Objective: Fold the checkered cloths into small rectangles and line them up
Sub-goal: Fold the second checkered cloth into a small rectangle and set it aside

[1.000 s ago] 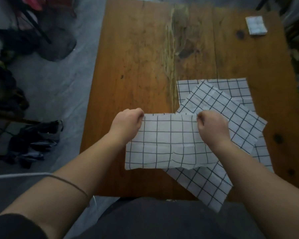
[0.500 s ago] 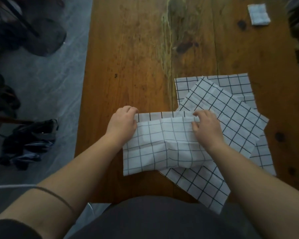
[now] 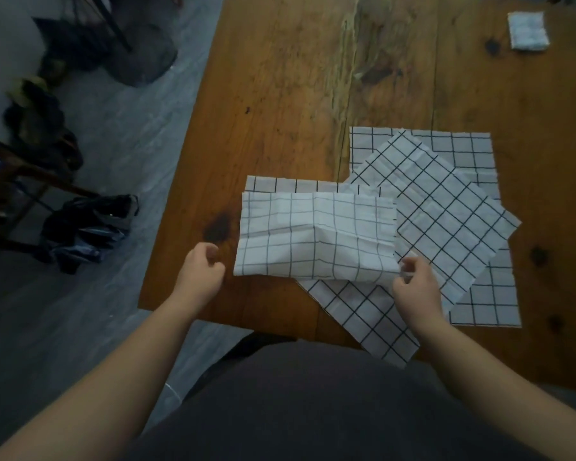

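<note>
A checkered cloth [image 3: 316, 234], folded in half with creases across it, lies on the wooden table [image 3: 280, 94] near the front edge. Its upper layer stops just short of the lower layer's far edge. My left hand [image 3: 202, 271] hovers beside the cloth's near left corner with curled fingers, holding nothing. My right hand [image 3: 413, 284] pinches the near right corner. A second checkered cloth [image 3: 446, 221] lies diagonally to the right, on top of a third flat one [image 3: 473, 144]. A small folded cloth [image 3: 527, 29] sits at the far right.
The diagonal cloth hangs over the table's front edge near my body. Left of the table, on the grey floor, are dark bags and clothes [image 3: 87, 227] and a chair frame [image 3: 30, 174].
Both hands let go of the folded cloth's far edge and drew back to its near corners. The right hand now pinches the near right corner.
</note>
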Tool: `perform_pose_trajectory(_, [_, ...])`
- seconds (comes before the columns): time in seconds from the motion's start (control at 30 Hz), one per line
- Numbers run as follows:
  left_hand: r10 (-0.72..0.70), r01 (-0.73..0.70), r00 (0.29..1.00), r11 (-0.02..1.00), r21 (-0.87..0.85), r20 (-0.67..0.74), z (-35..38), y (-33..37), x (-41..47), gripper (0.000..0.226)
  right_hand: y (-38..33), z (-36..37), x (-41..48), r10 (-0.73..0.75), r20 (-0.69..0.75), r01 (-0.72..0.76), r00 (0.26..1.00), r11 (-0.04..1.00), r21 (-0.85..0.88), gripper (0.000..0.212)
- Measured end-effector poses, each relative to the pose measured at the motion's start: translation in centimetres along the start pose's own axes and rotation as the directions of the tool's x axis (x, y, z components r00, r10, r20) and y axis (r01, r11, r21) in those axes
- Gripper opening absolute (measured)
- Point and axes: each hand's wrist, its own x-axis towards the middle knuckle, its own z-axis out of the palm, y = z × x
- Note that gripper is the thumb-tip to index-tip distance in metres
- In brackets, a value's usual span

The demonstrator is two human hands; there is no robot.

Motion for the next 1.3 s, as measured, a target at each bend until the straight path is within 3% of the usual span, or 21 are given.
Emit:
perform_pose_trajectory(0.1, [-0.086,0.088,0.992,0.996,-0.018,0.093,0.4,-1.4,-0.8,0.042,0.5,0.3,0.0,0.057,0.014,-0.058,0.998,0.998,0.031,0.034])
perform_pose_trajectory(0.17, [-0.039,0.042,0.989,0.999,-0.012,0.145,0.6,-1.5,-1.0,0.038,0.5,0.4,0.0,0.052,0.034,-0.052,0.998,0.999,0.007,0.019])
perform_pose_trajectory(0.23, [0.018,-0.024,0.990,0.999,0.042,0.138,0.9,-1.0,-0.9,0.025,0.2,0.3,0.0,0.031,0.064,-0.031,0.997,0.999,-0.010,0.008])
perform_pose_trajectory(0.4, [0.043,-0.049,0.993,0.997,0.054,0.110,1.4,0.9,-0.1,0.022,0.2,0.0,0.2,0.003,0.109,-0.012,0.994,0.997,0.081,0.013])
perform_pose_trajectory(0.6, [-0.075,0.093,0.987,0.988,-0.125,0.141,1.4,2.0,0.3,0.026,0.5,-0.2,1.0,0.042,0.077,-0.050,0.996,0.992,0.112,0.010])
perform_pose_trajectory(0.77, [-0.122,0.209,0.954,0.926,-0.316,0.272,1.6,2.1,0.3,0.021,0.4,-0.2,1.3,0.069,0.045,-0.075,0.997,0.987,0.140,0.007])
perform_pose_trajectory(1.0, [-0.122,0.219,0.960,0.888,-0.405,0.252,1.8,1.8,0.2,0.028,0.2,0.2,0.8,0.121,0.029,-0.124,0.992,0.949,0.290,0.033])
perform_pose_trajectory(1.13, [-0.105,0.189,0.969,0.896,-0.402,0.221,2.0,1.7,-0.2,0.040,0.0,0.1,0.1,0.111,-0.010,-0.103,0.994,0.950,0.294,0.049])
perform_pose_trajectory(1.3, [-0.102,0.173,0.977,0.893,-0.415,0.189,2.2,1.5,-0.8,0.034,0.2,0.2,-0.4,0.108,-0.019,-0.101,0.994,0.966,0.237,0.036])
